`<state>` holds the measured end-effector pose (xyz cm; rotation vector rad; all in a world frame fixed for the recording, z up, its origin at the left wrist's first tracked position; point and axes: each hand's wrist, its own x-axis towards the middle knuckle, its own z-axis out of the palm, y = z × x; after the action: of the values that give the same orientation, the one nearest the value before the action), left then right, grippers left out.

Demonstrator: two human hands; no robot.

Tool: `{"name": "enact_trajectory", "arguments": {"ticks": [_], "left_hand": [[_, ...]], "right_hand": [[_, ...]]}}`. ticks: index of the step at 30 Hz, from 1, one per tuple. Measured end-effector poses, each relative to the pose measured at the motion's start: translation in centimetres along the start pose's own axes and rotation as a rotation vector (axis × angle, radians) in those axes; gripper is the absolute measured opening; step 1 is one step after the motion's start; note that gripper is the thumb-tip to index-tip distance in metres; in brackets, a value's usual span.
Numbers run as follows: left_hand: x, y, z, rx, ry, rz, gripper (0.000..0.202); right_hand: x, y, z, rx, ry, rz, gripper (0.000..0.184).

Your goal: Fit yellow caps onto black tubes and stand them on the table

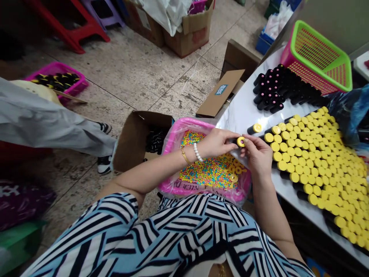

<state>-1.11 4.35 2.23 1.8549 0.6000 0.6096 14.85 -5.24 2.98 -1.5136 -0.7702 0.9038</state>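
Black tube with a yellow end (pixel 240 141) sits between my hands, touching both, neither nearer. Left hand (pixel 220 142) closed on its dark side; right hand (pixel 259 154) pinches the yellow end. Long axis seems to run toward my left hand; fingers hide most of the body. Right of my right hand, yellow-topped tubes (pixel 318 154) run out of frame.

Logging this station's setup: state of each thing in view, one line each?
Black cylinder with yellow ring end: held, ring end facing camera
Left hand: fingers closed on that cylinder
Right hand: fingers closed on it
Pink plastic tray: open, lined
Small multicoloured beads: loose in tray
Yellow-topped black cylinders: standing, packed together
Pink-tipped black cylinders: grouped
Brown cardboard box: open
Green-and-pink plastic basket: upright, open-topped
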Motion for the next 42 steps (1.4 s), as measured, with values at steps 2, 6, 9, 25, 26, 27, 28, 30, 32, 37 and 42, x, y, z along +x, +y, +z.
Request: {"name": "enact_trajectory", "arguments": {"ticks": [2, 6, 9, 25, 26, 27, 28, 30, 32, 37, 42], "left_hand": [[-0.1, 0.4, 0.1, -0.191, -0.062, -0.107, 0.037], [0.2, 1.1, 0.7, -0.538, -0.167, -0.213, 0.030], [0.5, 1.0, 1.4, -0.703, -0.153, -0.317, 0.025], [-0.9, 0.1, 2.7, -0.076, 0.149, 0.049, 0.047], [-0.9, 0.0, 2.8, -0.065, 0.163, 0.040, 0.043], [-0.8, -0.1, 2.9, -0.064, 0.171, 0.026, 0.041], [-0.8, -0.2, 2.9, -0.063, 0.176, 0.018, 0.041], [-0.8, -0.2, 2.9, -0.043, 0.174, 0.038, 0.041], [-0.7, -0.1, 2.8, 0.010, 0.159, 0.073, 0.036], [-0.3, 0.3, 2.6, 0.107, 0.151, 0.115, 0.027], [-0.1, -0.1, 2.6, 0.153, 0.128, 0.127, 0.022]], "right_hand": [[-0.2, 0.0, 0.0, -0.024, -0.017, -0.029, 0.025], [-0.6, -0.2, -0.1, -0.087, -0.039, -0.089, 0.023], [-0.5, -0.3, -0.3, -0.139, -0.069, -0.116, 0.018], [-0.7, 0.3, -0.9, 0.055, -0.074, -0.019, 0.031], [-1.1, 0.4, -1.1, 0.096, -0.069, 0.001, 0.032], [-1.4, 0.5, -1.4, 0.137, -0.066, 0.023, 0.032], [-1.7, 0.6, -1.7, 0.173, -0.064, 0.044, 0.031], [-2.0, 0.7, -2.2, 0.214, -0.068, 0.071, 0.028], [-1.8, 0.6, -2.5, 0.219, -0.083, 0.074, 0.027], [-0.3, -0.5, -1.5, 0.097, -0.213, 0.119, 0.032], [1.0, -1.4, -0.2, 0.052, -0.272, 0.195, 0.030]]}}
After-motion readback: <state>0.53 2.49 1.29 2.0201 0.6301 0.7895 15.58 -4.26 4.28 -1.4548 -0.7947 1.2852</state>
